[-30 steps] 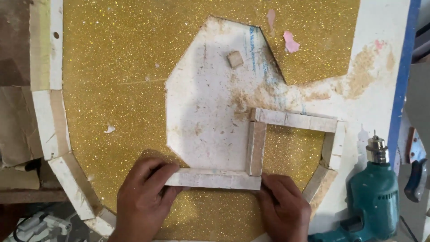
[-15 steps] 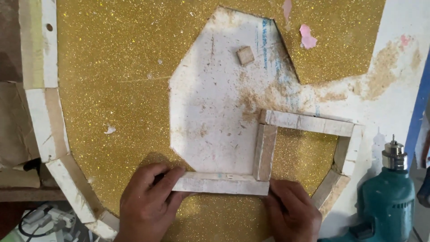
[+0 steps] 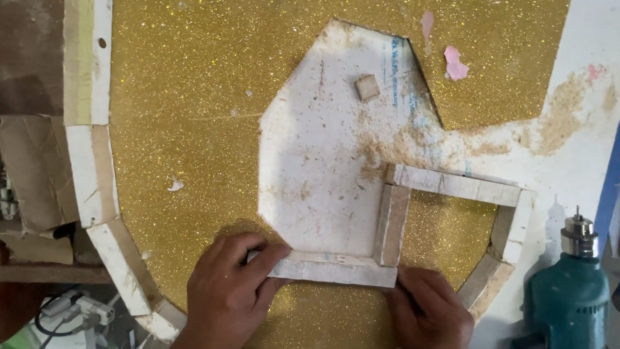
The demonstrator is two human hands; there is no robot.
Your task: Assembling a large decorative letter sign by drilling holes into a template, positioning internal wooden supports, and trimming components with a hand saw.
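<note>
A short white wooden strip (image 3: 336,267) lies flat on a gold glitter sheet (image 3: 187,129), at the lower edge of a house-shaped white cutout (image 3: 323,168). My left hand (image 3: 229,291) grips the strip's left end with thumb and fingers. My right hand (image 3: 429,310) presses against its right end from below. An upright strip (image 3: 392,224) meets the strip's right end and joins a horizontal strip (image 3: 455,185) above, part of a frame of white strips that runs on to the right.
A small wooden block (image 3: 367,87) and sawdust lie on the cutout. A teal power drill (image 3: 568,291) stands at the lower right. White edging strips (image 3: 97,194) run along the sheet's left rim. Pink scraps (image 3: 454,64) lie near the top.
The view has drifted, so everything sits slightly further right in the frame. Both hands stay on the bottom strip, with my left fingers closed a bit more around its end.
</note>
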